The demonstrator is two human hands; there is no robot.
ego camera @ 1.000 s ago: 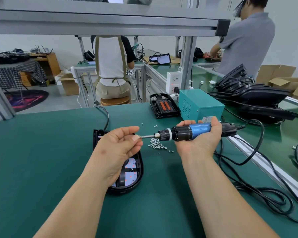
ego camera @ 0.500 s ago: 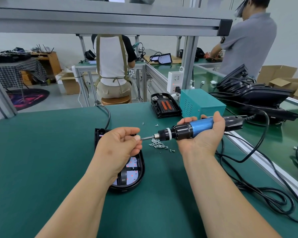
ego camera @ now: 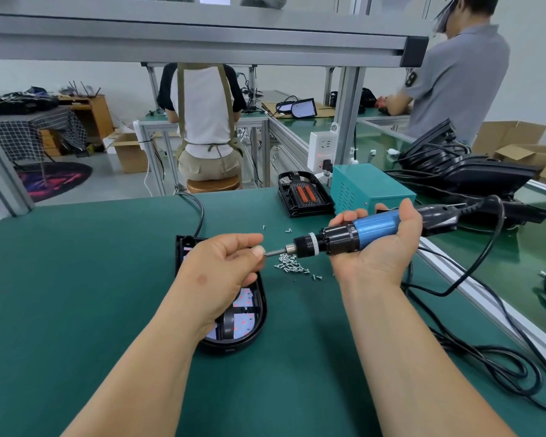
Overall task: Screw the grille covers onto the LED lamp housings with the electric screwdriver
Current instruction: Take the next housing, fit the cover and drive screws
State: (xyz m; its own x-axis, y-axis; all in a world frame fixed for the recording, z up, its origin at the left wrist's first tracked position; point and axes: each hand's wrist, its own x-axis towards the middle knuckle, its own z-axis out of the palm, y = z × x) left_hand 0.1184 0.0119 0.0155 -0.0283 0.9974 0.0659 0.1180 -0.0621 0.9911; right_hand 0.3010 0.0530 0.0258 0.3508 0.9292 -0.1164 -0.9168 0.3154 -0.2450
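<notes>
Nearest me on the green mat [ego camera: 76, 294]: 1 black lamp housing [ego camera: 249, 335], LED board up, black grille bars across it, far end hidden under my left hand [ego camera: 221, 272].

Left hand hovers above the housing. Thumb and forefinger pinch at the bit [ego camera: 273, 253]; other fingers curled. Whether a screw sits there: cannot tell, too small.

Right hand [ego camera: 375, 247] wraps the electric screwdriver [ego camera: 353, 236], held roughly level, palm up, fingers closed round the blue barrel.

Risks, my judgement:
- Screw seated crooked on the bit would drop on the swing down to the housing.
- Trigger pressed now would spin the bit against my fingertips.
- Housing lies loose; driving without steadying it could let it skate or cross-thread.

Just beyond the bit: loose screw pile [ego camera: 289, 264], a few strays near it. The tool's cable [ego camera: 473, 351] loops on the right and could drag.

Further: 1 more housing [ego camera: 303, 197] with orange inserts, teal power box [ego camera: 369, 190] beside it, a stack of black housings [ego camera: 473, 171] right.

Far: 2 people at other benches. Nothing blocks the path down.
</notes>
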